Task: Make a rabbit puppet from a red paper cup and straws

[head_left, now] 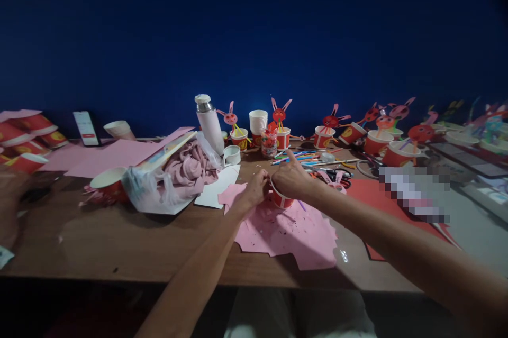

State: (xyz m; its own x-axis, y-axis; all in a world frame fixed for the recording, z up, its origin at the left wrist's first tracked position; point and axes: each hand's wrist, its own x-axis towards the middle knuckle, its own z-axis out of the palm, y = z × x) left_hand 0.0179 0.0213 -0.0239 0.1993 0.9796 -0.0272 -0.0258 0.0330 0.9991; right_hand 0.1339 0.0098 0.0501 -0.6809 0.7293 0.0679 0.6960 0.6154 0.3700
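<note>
red cup (282, 200) stands on a ragged pink sheet (286, 237) at mid-table (99, 243); right hand (293, 176) is over its rim, fingers curled and partly hidden, can't tell if they grip; left hand (257, 185) is at the rim's left side, fingers drawn together, can't tell what's between them; dark bits lie scattered on the sheet; loose pens (304, 157) lie just behind the cup; red sheet (361, 200) to the right; plastic bag (148, 195) and upright flask (210, 129) to the left
</note>
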